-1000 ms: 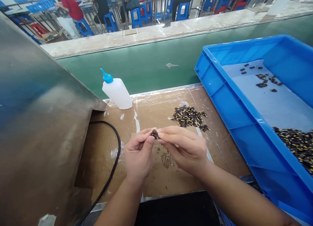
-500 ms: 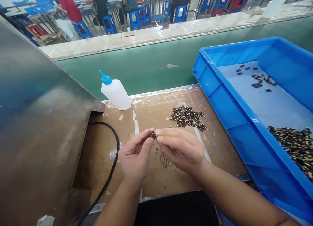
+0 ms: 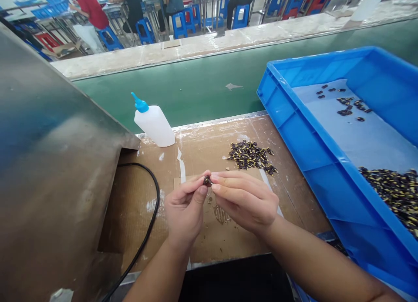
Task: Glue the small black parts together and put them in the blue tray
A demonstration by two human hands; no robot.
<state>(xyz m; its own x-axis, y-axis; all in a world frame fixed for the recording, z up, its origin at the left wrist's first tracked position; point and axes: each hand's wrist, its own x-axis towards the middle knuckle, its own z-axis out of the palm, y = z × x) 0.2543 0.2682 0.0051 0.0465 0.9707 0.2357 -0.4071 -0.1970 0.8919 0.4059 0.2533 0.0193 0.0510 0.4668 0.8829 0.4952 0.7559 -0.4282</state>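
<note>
Between the fingertips of both hands is a small dark brown part, partly hidden by the fingers. My left hand pinches it between thumb and forefinger. From the other side, my right hand closes its thumb and fingers at the part's right end; a small pale bit shows there, too small to make out. Just beyond my hands lies a pile of small dark parts with yellow ends. Under my hands is a cardboard sheet with a worn patch.
A white squeeze bottle with a blue nozzle stands at the back left. A metal housing and a black cable are on the left. The blue crate at right holds many more parts. People sit beyond the green belt.
Both hands have shifted slightly to the right with the small dark part between them. The pile and bottle stay where they were.
</note>
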